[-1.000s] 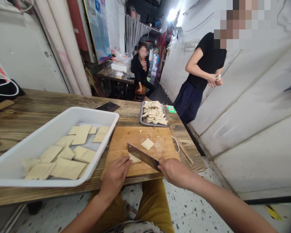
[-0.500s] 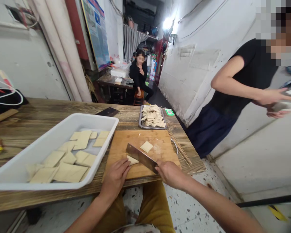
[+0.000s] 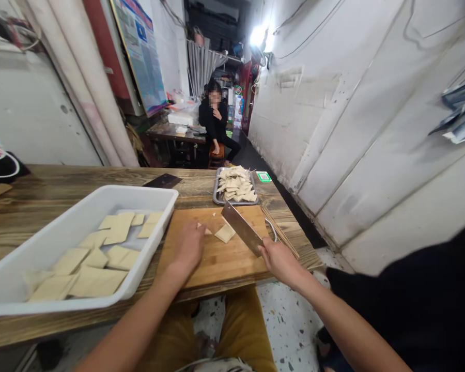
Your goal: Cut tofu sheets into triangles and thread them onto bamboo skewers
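My right hand [image 3: 281, 263] grips the handle of a steel cleaver [image 3: 242, 228], whose blade stands tilted above the wooden cutting board [image 3: 213, 266]. The edge is close to a pale square of tofu skin [image 3: 225, 233], and I cannot tell if they touch. My left hand [image 3: 188, 248] rests flat on the board, holding nothing, with a small triangular scrap [image 3: 205, 230] just past its fingertips. To the left, a white plastic tray [image 3: 101, 194] holds several flat tofu sheets [image 3: 96, 282]. Cut pieces [image 3: 235, 185] lie heaped on a steel tray [image 3: 217, 194] beyond the board.
Bamboo skewers [image 3: 279, 232] lie right of the board, by the table edge. Dark clothing of a nearby person [image 3: 403, 294] fills the lower right. Another person [image 3: 215, 121] sits on a stool at a far table. A wall [image 3: 313, 129] runs along the right.
The cleaver has lifted and swung upright, away from the small scrap. My left hand has slid farther up the board. The standing person has moved toward the lower right, close to me.
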`<state>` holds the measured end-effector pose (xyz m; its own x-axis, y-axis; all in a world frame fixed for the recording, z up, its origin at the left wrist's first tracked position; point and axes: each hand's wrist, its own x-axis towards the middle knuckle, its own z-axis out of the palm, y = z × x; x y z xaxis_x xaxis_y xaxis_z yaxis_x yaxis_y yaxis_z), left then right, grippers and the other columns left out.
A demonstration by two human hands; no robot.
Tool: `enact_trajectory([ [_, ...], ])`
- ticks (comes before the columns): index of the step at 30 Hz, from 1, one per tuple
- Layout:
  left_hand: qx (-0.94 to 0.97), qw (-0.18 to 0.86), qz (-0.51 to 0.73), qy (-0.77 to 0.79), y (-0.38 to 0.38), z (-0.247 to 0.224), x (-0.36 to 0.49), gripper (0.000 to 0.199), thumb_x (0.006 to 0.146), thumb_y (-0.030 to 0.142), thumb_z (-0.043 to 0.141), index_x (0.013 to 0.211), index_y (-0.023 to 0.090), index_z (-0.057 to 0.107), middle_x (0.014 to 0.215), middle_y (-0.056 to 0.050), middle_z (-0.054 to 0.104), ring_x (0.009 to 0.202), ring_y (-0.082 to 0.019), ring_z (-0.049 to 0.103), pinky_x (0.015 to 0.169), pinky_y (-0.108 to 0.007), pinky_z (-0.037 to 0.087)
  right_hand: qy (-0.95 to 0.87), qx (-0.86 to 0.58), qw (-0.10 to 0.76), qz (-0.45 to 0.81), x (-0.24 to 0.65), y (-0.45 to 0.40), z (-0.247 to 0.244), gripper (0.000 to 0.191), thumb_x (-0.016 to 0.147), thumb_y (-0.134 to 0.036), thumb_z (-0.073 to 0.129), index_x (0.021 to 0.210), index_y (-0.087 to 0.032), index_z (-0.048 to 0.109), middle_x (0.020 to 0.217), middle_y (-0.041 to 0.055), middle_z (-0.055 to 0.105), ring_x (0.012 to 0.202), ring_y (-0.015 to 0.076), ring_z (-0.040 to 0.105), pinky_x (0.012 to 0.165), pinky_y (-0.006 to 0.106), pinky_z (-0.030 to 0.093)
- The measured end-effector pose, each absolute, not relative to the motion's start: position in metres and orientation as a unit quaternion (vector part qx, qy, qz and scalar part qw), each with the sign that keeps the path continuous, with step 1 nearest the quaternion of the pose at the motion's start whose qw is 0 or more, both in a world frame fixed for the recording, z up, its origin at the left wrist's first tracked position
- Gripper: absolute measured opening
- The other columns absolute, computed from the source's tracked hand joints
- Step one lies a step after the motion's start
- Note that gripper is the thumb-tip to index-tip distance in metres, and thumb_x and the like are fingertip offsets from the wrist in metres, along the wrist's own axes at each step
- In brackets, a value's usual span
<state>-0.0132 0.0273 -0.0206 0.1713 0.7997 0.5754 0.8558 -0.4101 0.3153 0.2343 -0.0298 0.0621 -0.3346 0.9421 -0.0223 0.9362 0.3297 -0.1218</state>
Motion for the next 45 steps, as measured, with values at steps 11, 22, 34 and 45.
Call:
enact_trajectory([
  [11,-0.801,-0.059,-0.174,-0.569,0.031,-0.004,0.018,0.058,0.078,0.032,0.055,0.132,0.021,0.038,0.119,-0.013,0.059,0.107,-0.029,0.053,0.088,-0.045,0.033,-0.816,-0.574,0.037,0.054,0.252,-0.026,0.055,0.018,0.093,-0.021,0.035,0.088,-0.014,0.051,0.072,0.0078,0.066,0.063,0.0183,0.061,0.053,0.026,0.027],
  [22,-0.790,0.053,-0.370,-0.486,-0.056,-0.040,-0.040,0.038,0.080,0.031,0.058,0.116,0.020,0.052,0.112,-0.009,0.062,0.103,-0.023,0.056,0.088,-0.039,0.042,-0.857,-0.502,-0.035,0.110,0.230,-0.053,0.068,0.020,0.094,-0.024,0.034,0.092,-0.015,0.051,0.072,0.0072,0.066,0.064,0.0175,0.062,0.052,0.025,0.027],
  [34,-0.788,0.035,-0.409,-0.459,-0.065,-0.053,-0.024,0.024,0.081,0.015,0.055,0.103,0.017,0.062,0.104,-0.009,0.065,0.098,-0.021,0.058,0.085,-0.038,0.048,-0.889,-0.440,-0.113,0.061,0.219,-0.043,0.090,0.023,0.095,-0.027,0.036,0.089,-0.016,0.055,0.068,0.0055,0.067,0.059,0.0168,0.062,0.047,0.025,0.024],
  [45,-0.779,0.015,-0.422,-0.464,-0.064,-0.054,-0.030,0.025,0.081,0.013,0.054,0.104,0.017,0.063,0.105,-0.009,0.065,0.098,-0.019,0.060,0.086,-0.037,0.049,-0.885,-0.445,-0.117,0.071,0.220,-0.037,0.092,0.024,0.095,-0.027,0.035,0.087,-0.016,0.054,0.070,0.0062,0.067,0.059,0.0153,0.061,0.048,0.024,0.024],
])
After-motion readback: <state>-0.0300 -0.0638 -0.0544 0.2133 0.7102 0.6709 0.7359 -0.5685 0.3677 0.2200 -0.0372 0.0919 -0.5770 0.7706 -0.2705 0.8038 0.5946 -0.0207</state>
